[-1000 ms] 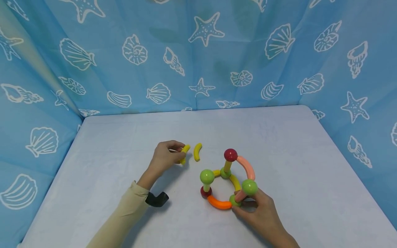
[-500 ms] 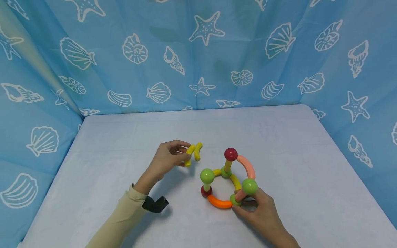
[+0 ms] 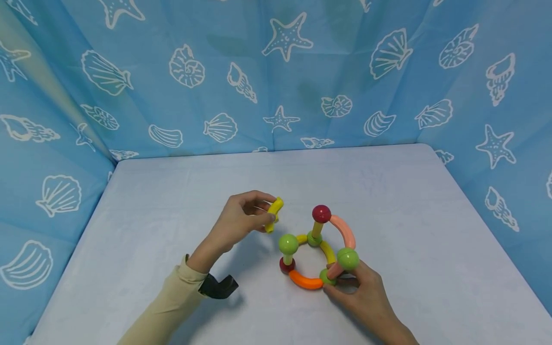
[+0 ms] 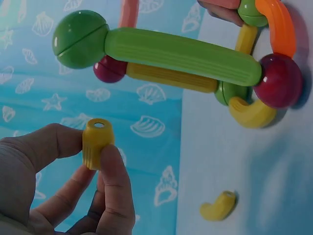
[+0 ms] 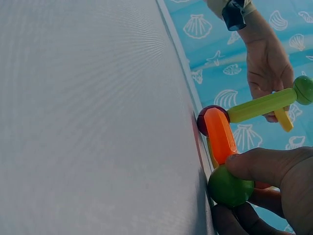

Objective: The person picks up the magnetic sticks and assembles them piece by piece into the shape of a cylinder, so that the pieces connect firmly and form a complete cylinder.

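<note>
My left hand (image 3: pixel 239 220) pinches a yellow curved stick (image 4: pixel 92 149) between thumb and fingers, raised above the table left of a ball-and-stick structure. A second yellow curved stick (image 4: pixel 218 206) lies on the tabletop; in the head view the held one mostly covers it. With thumb and fingers my right hand (image 3: pixel 366 298) grips the green ball (image 5: pixel 230 186) at the structure's near right corner. That structure has a ring with an orange curved stick (image 3: pixel 306 281), yellow curved sticks and balls. Upright sticks rise from it to a red ball (image 3: pixel 321 214) and green balls (image 3: pixel 288 244); a pink curved stick (image 3: pixel 343 231) joins two upper balls.
The white tabletop (image 3: pixel 181 191) ends at a blue curtain (image 3: pixel 241 43) with white shells and starfish, which hangs behind and at both sides. A black wrist mount (image 3: pixel 218 286) sticks out from the left sleeve.
My left hand has moved right with its yellow stick, which now overlaps the loose one in the head view. The right hand and the structure have stayed in place.
</note>
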